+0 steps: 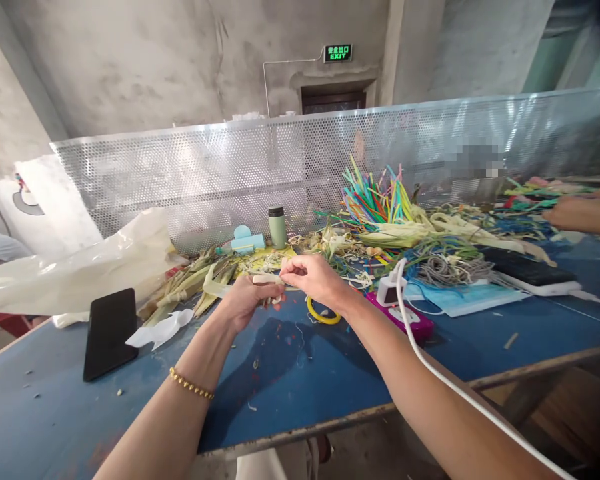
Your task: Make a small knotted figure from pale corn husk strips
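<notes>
My left hand (245, 300) and my right hand (310, 275) meet above the blue table (300, 380), both pinched on a pale leaf strip (215, 287) that trails off to the left. The left wrist wears a gold bead bracelet (191, 385). A yellow ring (323, 315) lies on the table just under the right hand. More pale green leaf strips (190, 283) are heaped behind the left hand.
A black phone (109, 332) lies at the left, a crumpled plastic sheet (80, 267) beyond it. A white charger with cable (390, 290) rests on a magenta box (405, 320). Coloured strips (375, 200), a green flask (277, 227) and a perforated metal screen (300, 173) stand behind. Another person's hand (580, 213) works at the right.
</notes>
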Demonstrator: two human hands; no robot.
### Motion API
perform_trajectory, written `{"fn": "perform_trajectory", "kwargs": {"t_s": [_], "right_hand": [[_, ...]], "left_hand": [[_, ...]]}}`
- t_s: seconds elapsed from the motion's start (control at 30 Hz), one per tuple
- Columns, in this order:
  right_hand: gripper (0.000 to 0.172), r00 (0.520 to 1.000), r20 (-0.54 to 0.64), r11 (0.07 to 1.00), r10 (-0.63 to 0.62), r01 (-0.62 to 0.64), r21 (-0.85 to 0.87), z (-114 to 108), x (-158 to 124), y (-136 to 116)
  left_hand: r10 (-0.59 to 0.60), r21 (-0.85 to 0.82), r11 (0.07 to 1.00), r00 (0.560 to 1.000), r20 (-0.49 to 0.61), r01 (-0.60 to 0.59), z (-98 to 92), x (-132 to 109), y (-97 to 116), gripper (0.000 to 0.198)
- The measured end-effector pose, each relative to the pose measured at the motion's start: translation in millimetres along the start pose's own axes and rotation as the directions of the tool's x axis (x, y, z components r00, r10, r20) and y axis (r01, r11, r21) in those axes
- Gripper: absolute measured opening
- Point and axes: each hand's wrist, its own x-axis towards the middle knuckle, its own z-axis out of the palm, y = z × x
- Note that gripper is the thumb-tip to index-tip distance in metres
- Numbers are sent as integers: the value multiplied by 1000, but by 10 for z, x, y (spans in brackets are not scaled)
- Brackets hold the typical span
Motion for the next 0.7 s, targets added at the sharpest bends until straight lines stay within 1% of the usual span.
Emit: {"fn": "perform_trajectory", "kwargs": {"t_s": [0.13,0.2,0.3,0.43,0.6,0.7], "right_hand": [[6,998,15,998,56,-56,7,19,-6,2],[7,997,17,997,70,-70,11,31,-10,-7],[9,997,19,997,73,-74,30,38,-16,-35],[10,997,62,995,50,-55,83,12,-26,-71],[19,997,40,998,67,-67,-5,-30,-30,-82],[16,999,35,998,24,-22,-60,-20,-34,-99]], "left_hand": [[-3,10,1000,999,34,3,29,-26,32,15],[1,20,1000,999,44,-1,28,-25,33,13],[5,27,1000,998,57,-6,12,-12,21,12],[38,66,997,998,44,-41,-2,-13,26,9],[41,122,992,999,25,-44,21,-40,75,9],[55,155,986,998,11,-56,34,-47,85,8]]}}
